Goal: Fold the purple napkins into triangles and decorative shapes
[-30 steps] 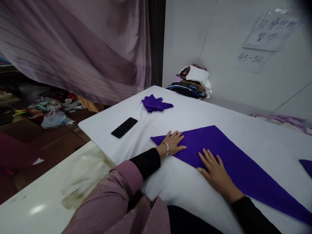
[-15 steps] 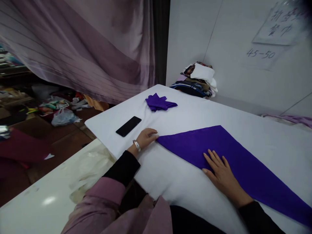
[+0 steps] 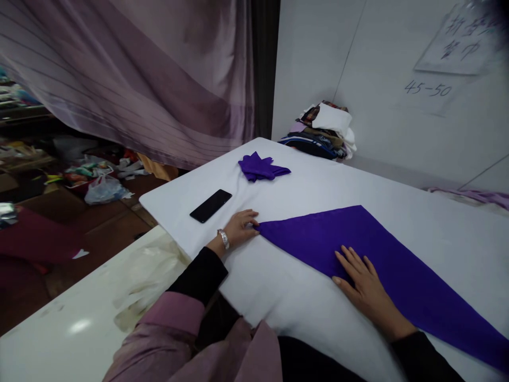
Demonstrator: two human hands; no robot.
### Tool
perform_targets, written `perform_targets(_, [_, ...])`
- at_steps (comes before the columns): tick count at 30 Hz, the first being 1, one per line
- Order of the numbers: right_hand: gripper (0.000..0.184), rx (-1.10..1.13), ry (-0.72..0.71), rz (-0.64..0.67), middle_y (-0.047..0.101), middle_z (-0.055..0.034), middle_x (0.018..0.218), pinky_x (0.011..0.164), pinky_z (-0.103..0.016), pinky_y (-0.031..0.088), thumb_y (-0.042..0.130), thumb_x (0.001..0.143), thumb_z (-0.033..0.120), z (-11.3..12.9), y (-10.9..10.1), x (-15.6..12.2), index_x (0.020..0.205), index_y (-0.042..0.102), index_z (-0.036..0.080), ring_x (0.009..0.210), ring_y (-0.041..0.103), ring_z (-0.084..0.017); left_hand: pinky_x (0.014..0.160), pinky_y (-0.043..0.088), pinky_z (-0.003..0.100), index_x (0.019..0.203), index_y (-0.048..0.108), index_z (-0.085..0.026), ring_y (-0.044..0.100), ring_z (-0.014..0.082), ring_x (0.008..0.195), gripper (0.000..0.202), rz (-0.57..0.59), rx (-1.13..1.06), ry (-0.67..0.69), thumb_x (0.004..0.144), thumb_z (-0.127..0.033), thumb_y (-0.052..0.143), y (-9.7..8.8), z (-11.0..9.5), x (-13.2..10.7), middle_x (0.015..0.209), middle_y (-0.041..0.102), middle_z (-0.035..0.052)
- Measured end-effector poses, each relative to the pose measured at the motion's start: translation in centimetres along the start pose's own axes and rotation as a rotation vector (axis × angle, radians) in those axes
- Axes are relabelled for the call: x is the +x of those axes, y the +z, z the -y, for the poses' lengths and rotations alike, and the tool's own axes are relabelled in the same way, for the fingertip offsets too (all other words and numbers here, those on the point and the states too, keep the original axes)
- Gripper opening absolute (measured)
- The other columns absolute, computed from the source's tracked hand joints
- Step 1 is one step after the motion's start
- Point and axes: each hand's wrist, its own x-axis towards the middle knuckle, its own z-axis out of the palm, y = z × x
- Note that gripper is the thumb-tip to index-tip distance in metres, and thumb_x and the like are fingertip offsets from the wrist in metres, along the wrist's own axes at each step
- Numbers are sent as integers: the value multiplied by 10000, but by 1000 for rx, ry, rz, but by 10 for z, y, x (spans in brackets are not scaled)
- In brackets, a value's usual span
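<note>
Cannot see the right end of the purple cloth (image 3: 401,276), cut off by the frame, nor its left tip, hidden in the narrow pinch of the left hand (image 3: 239,229). Rests the right hand (image 3: 368,293) flat on it, fingers loosely spread. Has it lying on a white table (image 3: 326,185), near a pale wall (image 3: 310,58) and partly blurred sign (image 3: 449,55).

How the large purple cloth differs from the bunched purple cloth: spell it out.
The large purple cloth lies flat; the bunched purple cloth is gathered, with points sticking out. The large purple cloth spreads wide; the bunched purple cloth is compact. The right hand rests on the large purple cloth; neither hand touches the bunched purple cloth. Both are purple, on white fabric.
</note>
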Motion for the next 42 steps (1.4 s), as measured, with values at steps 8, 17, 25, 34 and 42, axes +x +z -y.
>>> perform_targets(8, [600,0,-11,-4,277,-80,1486,1084,-531,194,383,894,525,-2,2,-1,1418,314,241,1372,203,-262,1003,364,469,686,641,-211,493,246,1179,102,-36,-174,-26,719,-306,656,-2,-5,0,1113,652,60])
perform_targets(17, [602,9,-13,-6,291,-76,1481,1086,-532,193,396,891,519,-2,0,-1,1420,308,245,1371,206,-262,937,443,402,780,634,-183,571,221,1085,143,-53,-481,-82,752,-324,639,-3,-18,-2,1061,673,88])
perform_targets(25, [587,11,-8,-6,303,-79,1476,1083,-532,197,385,888,529,-1,-1,0,1397,358,239,1367,218,-269,1046,319,469,794,659,-197,473,238,1211,130,-46,-626,-126,726,-307,677,-7,-22,-2,1056,688,72])
perform_targets(34, [580,1,-5,14,303,-92,1474,1080,-534,195,374,891,533,0,-2,0,1379,394,220,1369,213,-271,994,386,447,828,642,-200,453,242,1239,141,-7,-495,-95,774,-325,606,-8,-23,-3,1066,679,80])
perform_targets(42, [572,11,-2,-4,333,-98,1460,1080,-537,193,390,886,530,-2,-1,0,1361,424,214,1359,240,-278,869,442,391,763,635,-211,594,209,916,87,-75,-186,-91,753,-268,570,5,-19,1,839,665,27])
